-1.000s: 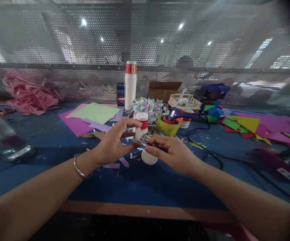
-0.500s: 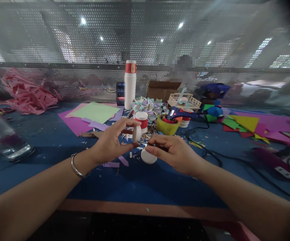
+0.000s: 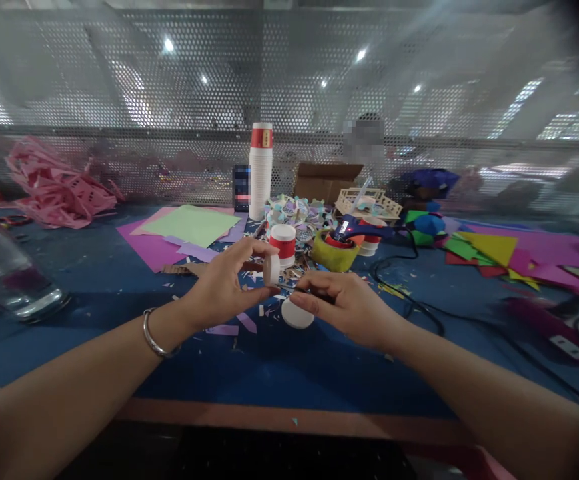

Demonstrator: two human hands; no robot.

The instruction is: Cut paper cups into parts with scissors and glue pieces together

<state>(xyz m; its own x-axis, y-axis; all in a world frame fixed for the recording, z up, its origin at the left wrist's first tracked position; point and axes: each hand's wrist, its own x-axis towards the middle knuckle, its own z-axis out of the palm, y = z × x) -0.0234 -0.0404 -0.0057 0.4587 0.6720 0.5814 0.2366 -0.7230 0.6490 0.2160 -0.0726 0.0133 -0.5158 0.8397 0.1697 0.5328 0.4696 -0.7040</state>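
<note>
Head camera view: the person's left hand [image 3: 219,287] holds a shallow round white paper piece [image 3: 271,270] upright on its edge, pinched between the thumb below and the fingers above, the palm curved wide around a gap. Closed with thumb against fingers, the right hand [image 3: 354,307] grips a thin metallic tool [image 3: 286,287] whose tip points at the lower edge of the white piece; whether the two touch, I cannot tell. Both hands are above a blue-topped bench [image 3: 289,373], and a flat white disc [image 3: 298,315] lies on it just beside the right fingertips. Behind the white piece stands a red-and-white paper cup [image 3: 283,247], amid small paper scraps. Right of the cup, a dark blue glue gun [image 3: 353,229] rests over a yellow tape roll [image 3: 335,257]. Farther back rises a tall stack of white paper cups [image 3: 260,180]; a pale green paper sheet [image 3: 189,225] lies to its left.
</note>
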